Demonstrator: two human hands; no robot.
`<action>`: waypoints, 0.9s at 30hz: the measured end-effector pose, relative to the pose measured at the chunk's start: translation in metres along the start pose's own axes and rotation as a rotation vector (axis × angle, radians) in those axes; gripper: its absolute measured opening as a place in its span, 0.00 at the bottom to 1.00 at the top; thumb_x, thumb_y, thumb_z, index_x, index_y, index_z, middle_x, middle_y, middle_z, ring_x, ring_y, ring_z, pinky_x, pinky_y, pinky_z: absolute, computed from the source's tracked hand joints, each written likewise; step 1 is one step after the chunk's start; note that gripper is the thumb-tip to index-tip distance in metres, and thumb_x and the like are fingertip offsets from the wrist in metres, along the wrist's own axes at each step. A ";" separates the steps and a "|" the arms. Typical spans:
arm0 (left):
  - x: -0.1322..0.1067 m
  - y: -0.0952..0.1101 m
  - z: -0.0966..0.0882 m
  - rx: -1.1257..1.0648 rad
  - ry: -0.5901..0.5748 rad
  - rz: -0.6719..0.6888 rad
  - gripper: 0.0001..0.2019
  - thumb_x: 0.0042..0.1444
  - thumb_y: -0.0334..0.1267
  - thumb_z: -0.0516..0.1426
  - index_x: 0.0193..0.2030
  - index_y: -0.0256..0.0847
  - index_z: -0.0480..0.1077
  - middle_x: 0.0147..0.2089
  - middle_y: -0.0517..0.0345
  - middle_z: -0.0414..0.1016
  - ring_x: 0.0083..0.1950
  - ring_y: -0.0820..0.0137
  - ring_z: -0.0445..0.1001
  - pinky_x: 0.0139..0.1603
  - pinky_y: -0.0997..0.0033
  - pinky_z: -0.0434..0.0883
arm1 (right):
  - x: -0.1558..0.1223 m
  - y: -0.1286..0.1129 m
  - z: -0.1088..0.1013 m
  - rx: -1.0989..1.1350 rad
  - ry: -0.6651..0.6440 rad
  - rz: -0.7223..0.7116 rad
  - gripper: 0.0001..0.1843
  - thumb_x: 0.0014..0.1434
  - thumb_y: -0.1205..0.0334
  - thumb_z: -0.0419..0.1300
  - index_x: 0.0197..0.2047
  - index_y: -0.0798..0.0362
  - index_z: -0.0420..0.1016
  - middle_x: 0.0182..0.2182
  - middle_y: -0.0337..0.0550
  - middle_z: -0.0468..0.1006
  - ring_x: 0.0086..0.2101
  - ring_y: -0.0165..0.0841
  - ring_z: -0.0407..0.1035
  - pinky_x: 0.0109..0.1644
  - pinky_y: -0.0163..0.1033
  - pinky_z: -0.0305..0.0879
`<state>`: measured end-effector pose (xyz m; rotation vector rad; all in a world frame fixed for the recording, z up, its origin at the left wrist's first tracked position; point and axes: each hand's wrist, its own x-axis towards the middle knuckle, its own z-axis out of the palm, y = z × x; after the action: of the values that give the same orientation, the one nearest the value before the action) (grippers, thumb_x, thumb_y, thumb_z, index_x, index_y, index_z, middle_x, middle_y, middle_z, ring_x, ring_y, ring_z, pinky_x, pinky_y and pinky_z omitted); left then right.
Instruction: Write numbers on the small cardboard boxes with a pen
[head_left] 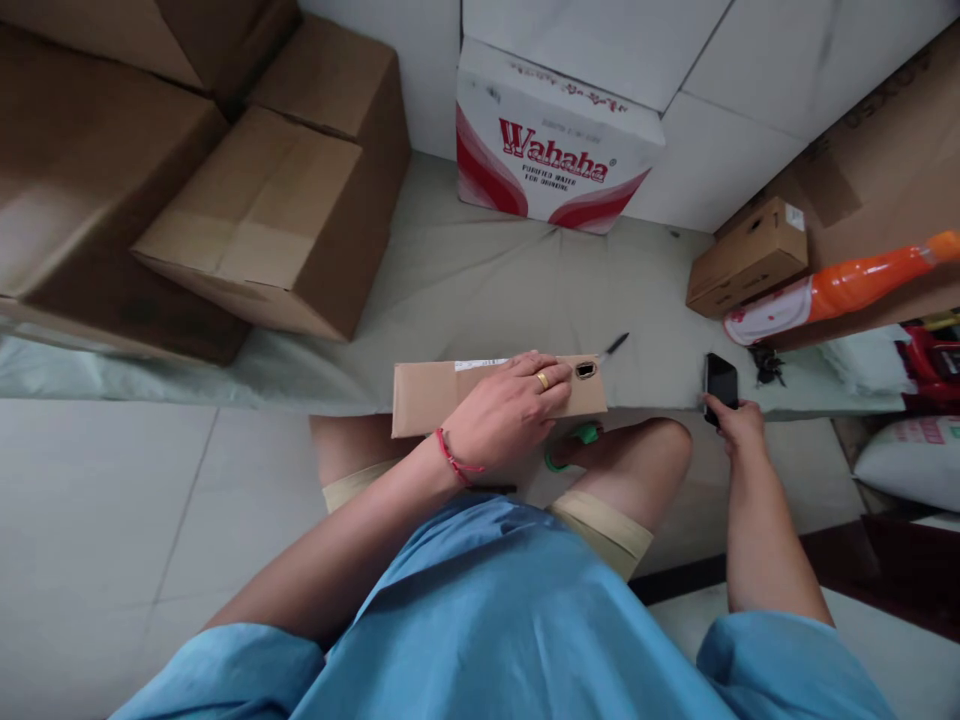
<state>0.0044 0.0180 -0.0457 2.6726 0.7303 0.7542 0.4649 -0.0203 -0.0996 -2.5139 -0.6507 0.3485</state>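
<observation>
A long, narrow cardboard box (pixel 427 392) lies along the front edge of the cloth-covered table, partly jutting over it. My left hand (pixel 521 400) is closed over its middle, fingers together on the top; the thumb is hidden. Near the box's right end is a dark oval hole (pixel 586 371). Off to the right, at the same edge, my right hand (pixel 739 425) grips a black smartphone (pixel 721 385) by its lower end, thumb on the near side. Just behind the narrow box lies a thin pen-like object (pixel 617 344) with a dark tip.
Large cardboard boxes (pixel 247 215) stand at the left, and a white-and-red Wahaba water carton (pixel 555 140) is against the wall. On the right are a small brown box (pixel 750 258), an orange bottle (pixel 855 285) and keys (pixel 768 366). My knees are under the table edge.
</observation>
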 end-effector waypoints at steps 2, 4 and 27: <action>0.001 -0.001 -0.001 -0.008 -0.007 -0.002 0.10 0.65 0.27 0.59 0.51 0.37 0.75 0.66 0.42 0.80 0.68 0.53 0.76 0.72 0.48 0.75 | -0.022 0.002 0.006 0.087 -0.073 0.032 0.49 0.41 0.42 0.76 0.61 0.56 0.70 0.37 0.46 0.80 0.33 0.39 0.75 0.28 0.38 0.69; 0.001 -0.001 -0.002 -0.010 -0.011 -0.005 0.11 0.65 0.27 0.59 0.53 0.37 0.75 0.67 0.43 0.79 0.69 0.53 0.76 0.72 0.48 0.75 | -0.055 0.001 0.014 0.240 -0.171 0.000 0.50 0.40 0.41 0.75 0.63 0.52 0.69 0.35 0.38 0.78 0.32 0.34 0.73 0.31 0.36 0.70; 0.001 -0.002 0.001 -0.024 0.080 -0.178 0.22 0.56 0.31 0.68 0.55 0.35 0.68 0.60 0.38 0.72 0.60 0.48 0.75 0.59 0.45 0.81 | -0.275 -0.079 0.036 0.340 -0.029 -0.790 0.46 0.52 0.51 0.75 0.71 0.49 0.66 0.56 0.55 0.79 0.57 0.52 0.76 0.63 0.60 0.76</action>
<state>0.0050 0.0195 -0.0470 2.5265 0.9577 0.8206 0.1881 -0.0865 -0.0560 -1.7601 -1.3842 0.1761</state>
